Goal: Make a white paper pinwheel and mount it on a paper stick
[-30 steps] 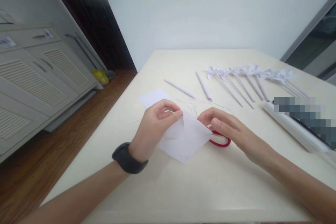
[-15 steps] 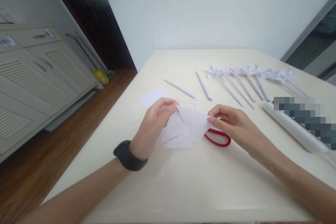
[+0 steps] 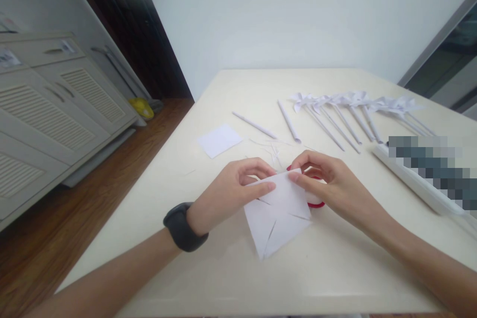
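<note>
1. A dark wristband [image 3: 184, 226] is sitting on the left wrist, nearest the camera. Both forearms are reaching in over the bare near part of the tabletop [image 3: 208, 278].
2. The cut paper square [image 3: 278, 216] is lying in the near middle of the tabletop, between the two hands and turned corner-on like a diamond. Its near corner is resting on the surface while its far edge is being lifted a little. Slits are running in from the corners but stopping short of the centre, so the sheet is holding together as one piece.
3. The left hand [image 3: 233, 191] is closed narrowly on the sheet's far-left edge, pinching it between thumb and forefinger.
4. The right hand [image 3: 328, 186] is pinching the far corner, its fingertips almost meeting the left's, so the thin sheet is being steadied from both sides.
5. Red scissor handles [image 3: 318, 204] are lying just behind the paper, under the right hand and mostly hidden.
6. Thin paper trimmings [image 3: 276, 151] are lying scattered just beyond the hands. A small white paper square [image 3: 219, 140] is lying flat to the far left.
7. Farther off, rolled paper sticks [image 3: 289, 121] are lying loose, apart from each other.
8. At the far right, paper pinwheels [image 3: 354, 99] are lying in a row with their heads away from the person. A long white bar [image 3: 413, 181], partly blurred, is lying near the right edge.
</note>
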`<state>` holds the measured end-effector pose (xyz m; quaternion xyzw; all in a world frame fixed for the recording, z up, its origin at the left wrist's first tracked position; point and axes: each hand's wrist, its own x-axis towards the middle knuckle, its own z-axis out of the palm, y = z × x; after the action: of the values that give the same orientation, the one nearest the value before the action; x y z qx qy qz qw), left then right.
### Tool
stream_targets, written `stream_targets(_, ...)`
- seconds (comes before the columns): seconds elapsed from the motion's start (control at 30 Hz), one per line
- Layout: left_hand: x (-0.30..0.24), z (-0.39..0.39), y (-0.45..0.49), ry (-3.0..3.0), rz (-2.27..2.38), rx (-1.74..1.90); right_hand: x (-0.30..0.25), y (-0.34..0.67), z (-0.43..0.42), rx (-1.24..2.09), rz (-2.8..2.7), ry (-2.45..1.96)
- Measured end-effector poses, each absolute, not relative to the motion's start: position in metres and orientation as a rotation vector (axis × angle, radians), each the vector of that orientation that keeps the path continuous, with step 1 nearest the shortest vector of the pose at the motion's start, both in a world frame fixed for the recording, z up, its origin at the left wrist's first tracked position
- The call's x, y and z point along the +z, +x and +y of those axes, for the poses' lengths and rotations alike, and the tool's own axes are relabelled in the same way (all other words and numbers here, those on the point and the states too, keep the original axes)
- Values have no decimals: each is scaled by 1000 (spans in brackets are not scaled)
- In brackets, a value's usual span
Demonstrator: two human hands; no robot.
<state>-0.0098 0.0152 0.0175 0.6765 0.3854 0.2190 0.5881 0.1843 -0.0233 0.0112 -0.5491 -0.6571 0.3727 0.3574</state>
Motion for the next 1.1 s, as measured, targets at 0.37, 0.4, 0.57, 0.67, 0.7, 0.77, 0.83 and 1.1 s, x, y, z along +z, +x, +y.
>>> stream_targets(0.37,9,12,-10,1617,906,512,13,182,-24,871,-1735,-1329)
stream_targets(0.4,9,12,-9,1634,902,524,13,182,-25,850,-1748,-1326)
stream_targets(0.57,7,9,-6,1646,867,570,10,177,-29,704,-1870,-1273)
stream_targets(0.67,6,8,-6,1606,825,566,7,175,-30,555,-1939,-1247)
stream_targets(0.7,6,8,-5,1592,819,561,5,175,-31,507,-1952,-1245)
stream_targets(0.77,5,7,-6,1570,824,548,3,174,-32,420,-1983,-1231)
stream_targets(0.83,4,7,-6,1562,837,542,0,174,-32,311,-2035,-1192)
stream_targets(1.1,6,5,-6,1508,816,578,-5,175,-35,-54,-2113,-1079)
